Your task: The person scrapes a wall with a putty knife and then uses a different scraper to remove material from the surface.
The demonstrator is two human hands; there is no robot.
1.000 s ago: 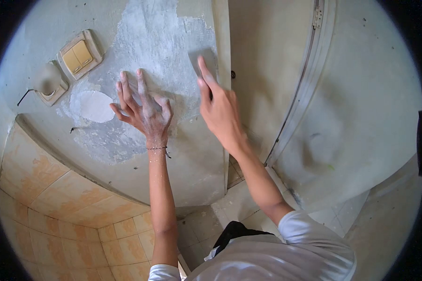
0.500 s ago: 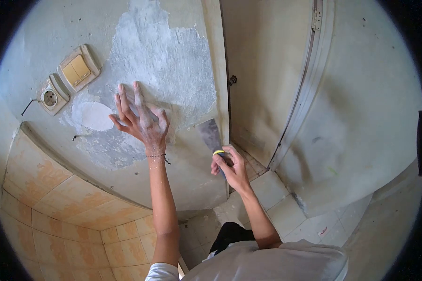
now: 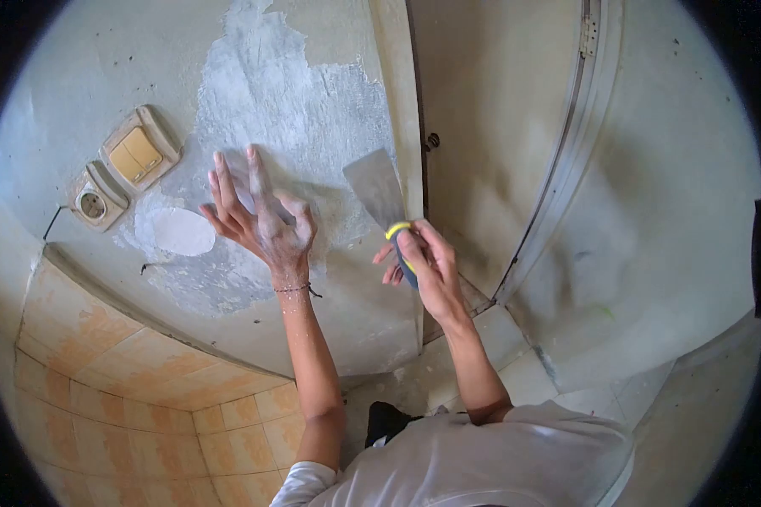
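Socket: the round pale wall socket [image 3: 91,204] could foul or short if dust or a stray metal edge got into its open holes.
Switch: the yellow two-rocker switch [image 3: 135,155] could chip at its frame if a tool caught it.
Oval: the smooth white oval patch [image 3: 184,231] could be gouged by a careless stroke, being just beside the left fingertips.
Left hand: the dusty left hand [image 3: 271,235] could be nicked by a leftward slip of the blade. Its fingers are spread open against the wall, gripping nothing.
Patch: the rough, whitish-grey patch [image 3: 338,101] could take scratches if a blade corner dug in.
Scraper: the flat grey metal blade [image 3: 374,182] of the scraper points up and left, beyond the right fingers; whether it touches the wall, I cannot tell. A loose hold could let it twist.
Right hand: the right hand [image 3: 438,275] grips the dark grey and yellow handle [image 3: 401,243], thumb along it, index finger closed round near the blade, other fingers loosely curled.
Wall edge: the pale vertical corner [image 3: 404,110] could chip if struck by the blade.
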